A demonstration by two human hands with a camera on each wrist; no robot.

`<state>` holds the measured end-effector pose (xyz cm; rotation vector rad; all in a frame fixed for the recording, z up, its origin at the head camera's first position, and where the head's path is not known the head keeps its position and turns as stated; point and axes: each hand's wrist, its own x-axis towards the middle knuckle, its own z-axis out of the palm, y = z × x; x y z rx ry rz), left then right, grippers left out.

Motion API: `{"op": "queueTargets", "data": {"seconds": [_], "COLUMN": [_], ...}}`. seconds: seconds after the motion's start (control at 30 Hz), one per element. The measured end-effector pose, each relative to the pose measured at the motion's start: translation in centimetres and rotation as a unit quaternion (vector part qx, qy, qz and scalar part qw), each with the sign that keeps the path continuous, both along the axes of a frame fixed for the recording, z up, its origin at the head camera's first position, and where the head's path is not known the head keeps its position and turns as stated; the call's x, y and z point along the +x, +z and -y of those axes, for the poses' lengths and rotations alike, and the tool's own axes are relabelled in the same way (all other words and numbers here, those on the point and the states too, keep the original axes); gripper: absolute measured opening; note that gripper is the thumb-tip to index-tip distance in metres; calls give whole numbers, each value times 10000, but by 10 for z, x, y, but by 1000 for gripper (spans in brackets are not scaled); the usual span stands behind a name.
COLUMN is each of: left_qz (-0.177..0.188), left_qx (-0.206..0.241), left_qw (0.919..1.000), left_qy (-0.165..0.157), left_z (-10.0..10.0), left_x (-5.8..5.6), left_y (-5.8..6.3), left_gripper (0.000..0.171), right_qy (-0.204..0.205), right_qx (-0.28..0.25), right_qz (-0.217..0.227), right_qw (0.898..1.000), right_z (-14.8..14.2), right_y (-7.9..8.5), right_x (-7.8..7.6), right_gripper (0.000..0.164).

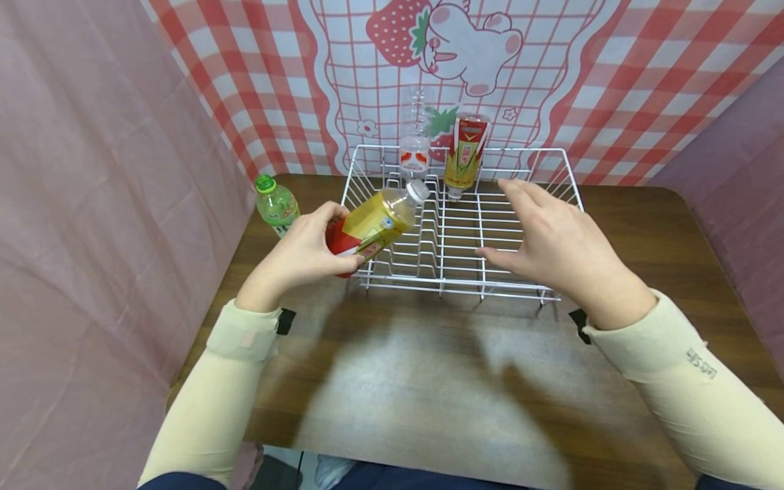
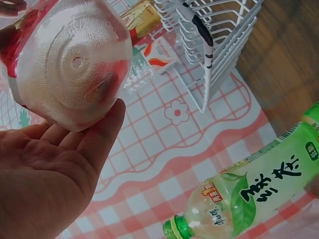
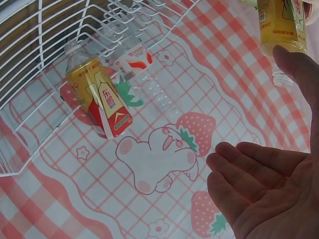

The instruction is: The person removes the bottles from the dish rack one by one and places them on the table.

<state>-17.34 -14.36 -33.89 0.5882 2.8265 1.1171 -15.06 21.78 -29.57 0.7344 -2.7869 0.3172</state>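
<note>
My left hand (image 1: 303, 248) grips a bottle with a yellow and red label (image 1: 373, 228) round its lower part. The bottle is tilted, its clear neck pointing up and right over the left side of a white wire rack (image 1: 441, 280). In the left wrist view the round clear base (image 2: 75, 62) faces the camera. My right hand (image 1: 554, 241) hovers over the rack's right side, fingers extended and thumb apart, with nothing in it. Inside the rack, a similar yellow and red bottle (image 1: 467, 153) stands neck down, beside a clear bottle with a white and orange-red label (image 1: 414, 156).
A green bottle with a green cap (image 1: 277, 204) stands on the wooden table (image 1: 392, 381), left of the rack and just behind my left hand. A red-checked cloth (image 1: 612, 102) with strawberries hangs behind the rack. Pink curtains (image 1: 110, 204) border the sides.
</note>
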Motion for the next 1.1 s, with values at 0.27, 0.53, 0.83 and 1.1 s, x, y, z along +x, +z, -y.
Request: {"op": "queueTargets", "data": {"seconds": [0.27, 0.53, 0.83, 1.1], "left_qz": [18, 118, 88, 113], "left_qx": [164, 370, 635, 536], "left_qw": [9998, 9991, 9976, 9983], "left_qy": [135, 193, 251, 202], "left_z": [5, 11, 14, 15], "left_x": [2, 4, 4, 4], "left_y": [-1, -3, -4, -2], "left_gripper": [58, 58, 61, 67], "right_qy": [-81, -154, -234, -186], "right_qx": [-113, -208, -290, -343], "right_qz": [-5, 48, 63, -50], "right_qw": [9999, 9997, 9993, 9992], "right_z": [-3, -8, -15, -19], "right_y": [0, -3, -8, -10], "right_x": [0, 0, 1, 2], "right_gripper": [102, 101, 102, 100]}}
